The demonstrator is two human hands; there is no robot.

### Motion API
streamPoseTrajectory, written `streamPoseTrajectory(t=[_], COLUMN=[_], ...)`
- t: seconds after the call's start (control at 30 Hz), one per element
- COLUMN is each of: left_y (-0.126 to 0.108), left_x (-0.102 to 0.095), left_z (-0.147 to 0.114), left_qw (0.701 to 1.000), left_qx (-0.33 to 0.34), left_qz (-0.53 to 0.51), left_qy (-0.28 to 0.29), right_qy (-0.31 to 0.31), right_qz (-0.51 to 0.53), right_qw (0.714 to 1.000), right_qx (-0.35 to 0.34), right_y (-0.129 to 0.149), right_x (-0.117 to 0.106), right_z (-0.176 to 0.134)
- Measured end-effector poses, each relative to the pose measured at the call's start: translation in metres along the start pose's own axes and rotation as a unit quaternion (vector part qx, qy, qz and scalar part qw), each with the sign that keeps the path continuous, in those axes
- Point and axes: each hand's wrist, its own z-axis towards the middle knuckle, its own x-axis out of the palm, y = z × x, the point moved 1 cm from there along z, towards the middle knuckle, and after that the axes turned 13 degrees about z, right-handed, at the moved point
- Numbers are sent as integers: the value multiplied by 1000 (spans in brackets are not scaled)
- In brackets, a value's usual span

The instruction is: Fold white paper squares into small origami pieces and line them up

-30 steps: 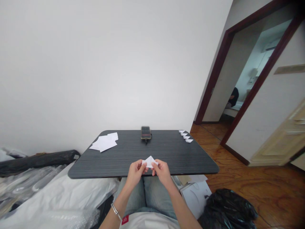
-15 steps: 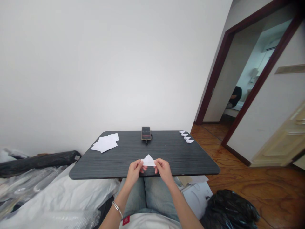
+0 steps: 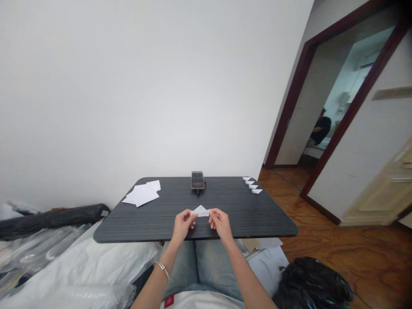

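A small folded sheet of white paper point(image 3: 201, 211) is held over the near half of the dark table point(image 3: 174, 223). It has a triangular peak on the far side and a straight band along the near side. My left hand point(image 3: 183, 224) pinches its left end between thumb and finger. On the right end, my right hand point(image 3: 220, 222) has a similar pinch. Several small folded paper pieces point(image 3: 253, 187) lie in a row at the table's far right. Loose white sheets point(image 3: 143, 193) overlap at the far left.
A small dark device point(image 3: 197, 180) with a cable stands at the table's far middle, by the white wall. A black plastic bag point(image 3: 313, 283) sits on the floor at right. Plastic-wrapped items point(image 3: 45, 249) lie at left. Through the doorway, a person point(image 3: 322, 128) is seated.
Both hands have lifted the folded paper slightly away from me. Its peak looks flatter, tilted back. More of the person in the doorway shows.
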Motion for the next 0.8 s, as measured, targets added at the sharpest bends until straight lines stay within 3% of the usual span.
streamPoseTrajectory(t=[0.17,0.53,0.7,0.8], left_y=[4,4,6,5], left_x=[-1,-2,-3,-3], left_z=[-2,-3,-2,-1], left_qw=[1000,1000,994,992], left_qx=[14,26,-16,-42], left_qz=[5,-1,-93,-113], left_qy=[-12,2,-48,-36], right_qy=[-1,56,40,45], right_qz=[63,62,53,36], right_qw=[997,996,998,998], right_qx=[37,40,18,5], right_y=[1,4,4,2], right_x=[-1,-3,0,1], right_z=[2,-3,-4,-5])
